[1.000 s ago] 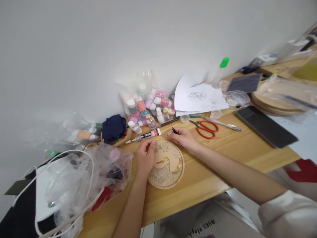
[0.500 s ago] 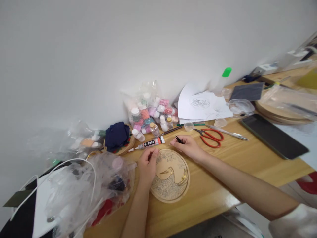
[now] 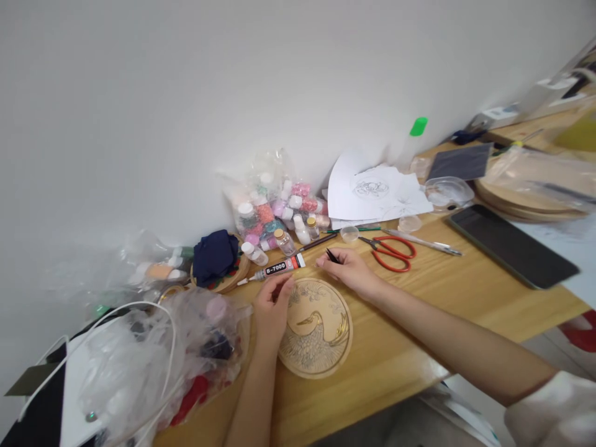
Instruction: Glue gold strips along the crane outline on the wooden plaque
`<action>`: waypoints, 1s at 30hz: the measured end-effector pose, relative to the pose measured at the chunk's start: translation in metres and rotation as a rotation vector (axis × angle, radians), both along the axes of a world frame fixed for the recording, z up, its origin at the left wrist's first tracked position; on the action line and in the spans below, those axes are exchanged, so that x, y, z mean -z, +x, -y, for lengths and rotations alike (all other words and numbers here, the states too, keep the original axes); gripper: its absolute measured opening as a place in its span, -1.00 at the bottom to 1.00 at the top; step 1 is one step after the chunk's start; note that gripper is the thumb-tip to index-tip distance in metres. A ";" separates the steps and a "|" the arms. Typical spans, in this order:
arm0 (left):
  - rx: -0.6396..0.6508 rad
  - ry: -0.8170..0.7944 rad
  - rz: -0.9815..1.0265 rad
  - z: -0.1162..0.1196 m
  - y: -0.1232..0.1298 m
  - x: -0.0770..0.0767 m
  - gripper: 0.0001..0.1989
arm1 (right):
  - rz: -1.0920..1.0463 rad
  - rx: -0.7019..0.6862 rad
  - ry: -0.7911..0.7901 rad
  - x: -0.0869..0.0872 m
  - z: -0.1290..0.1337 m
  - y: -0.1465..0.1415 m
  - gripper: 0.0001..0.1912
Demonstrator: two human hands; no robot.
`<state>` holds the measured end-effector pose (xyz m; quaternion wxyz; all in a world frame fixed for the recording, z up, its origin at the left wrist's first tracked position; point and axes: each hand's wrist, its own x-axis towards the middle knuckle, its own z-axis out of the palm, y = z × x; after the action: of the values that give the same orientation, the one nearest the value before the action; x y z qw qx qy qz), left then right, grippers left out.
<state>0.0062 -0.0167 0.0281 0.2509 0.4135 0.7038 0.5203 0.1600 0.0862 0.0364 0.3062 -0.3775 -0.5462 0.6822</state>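
A round wooden disc (image 3: 321, 338) with a crane drawn on it, partly gold, lies flat on the table. My left hand (image 3: 274, 304) rests at the disc's upper left edge, thumb and fingers pinched together; whatever may be between them is too small to tell. Black tweezers (image 3: 332, 256) are held in my right hand (image 3: 349, 270), above the disc's upper right edge. A glue tube marked B-7000 (image 3: 274, 268) lies just beyond my left hand.
Red-handled scissors (image 3: 393, 253), a pen (image 3: 428, 243) and a black phone (image 3: 514, 247) lie to the right. Bagged bead bottles (image 3: 265, 214) and papers (image 3: 377, 192) stand against the wall. Crumpled plastic bags (image 3: 135, 366) and a white cable cover the left side.
The whole view has shifted slightly, with things sitting a little further left and higher. My right hand has turned slightly, and its tweezers show more clearly.
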 end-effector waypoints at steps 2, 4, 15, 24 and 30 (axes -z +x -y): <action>-0.021 -0.021 0.010 0.000 -0.002 0.001 -0.73 | -0.002 0.030 -0.015 -0.001 -0.002 0.001 -0.68; -0.019 -0.032 -0.077 0.001 -0.004 0.001 -0.76 | 0.013 0.081 -0.017 0.000 -0.003 0.001 -0.70; 0.040 -0.140 -0.473 0.004 -0.014 -0.003 -0.90 | 0.165 0.170 0.235 0.005 -0.009 0.004 -0.68; 0.078 -0.171 -0.503 0.002 -0.015 0.001 -0.92 | 0.173 0.070 0.259 0.007 -0.012 0.007 -0.70; 0.026 -0.157 -0.552 0.002 -0.023 0.003 -0.89 | 0.222 -0.206 0.331 0.000 -0.018 0.013 -0.64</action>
<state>-0.0167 -0.0183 0.0255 0.0878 0.5276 0.7784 0.3287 0.1729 0.1038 0.0369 0.2307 -0.3371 -0.7168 0.5651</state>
